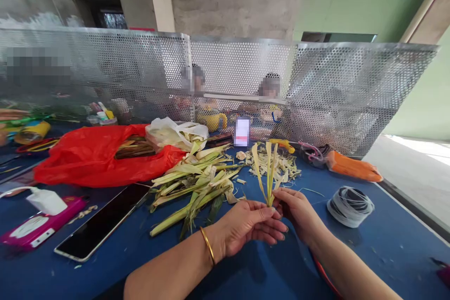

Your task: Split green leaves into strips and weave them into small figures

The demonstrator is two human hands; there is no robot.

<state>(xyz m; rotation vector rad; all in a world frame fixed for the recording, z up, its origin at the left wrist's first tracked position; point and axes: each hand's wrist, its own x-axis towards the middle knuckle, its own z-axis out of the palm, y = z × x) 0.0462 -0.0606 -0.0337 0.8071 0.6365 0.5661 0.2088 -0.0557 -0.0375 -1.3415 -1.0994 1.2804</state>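
Dry, papery husks (197, 185) lie in a loose heap on the smooth blue table (386, 267), long and ribbed, pale yellow-green, some with frayed ends. Behind them are a crinkled, glossy red plastic bag (87, 159) and a thin, whitish plastic bag (176, 133). Curled scraps (290, 166) are scattered just beyond the hands. On the right sit a ring-shaped coil of clear cord (350, 207) and a soft orange packet (353, 166); on the left, a flat black phone (103, 225) lies near a shiny pink box (42, 227).

A metal screen (242, 61) full of round holes stands across the back of the table, partly veiling a yellow mug (211, 119) and people beyond.

The small bunch of husk strips (269, 173) is upright in front of the scraps, narrow at the base, its tips fanned apart. The left hand (256, 225) pinches its base under the thumb, other fingers loosely extended; the right hand (291, 204) pinches its right side with the fingertips.
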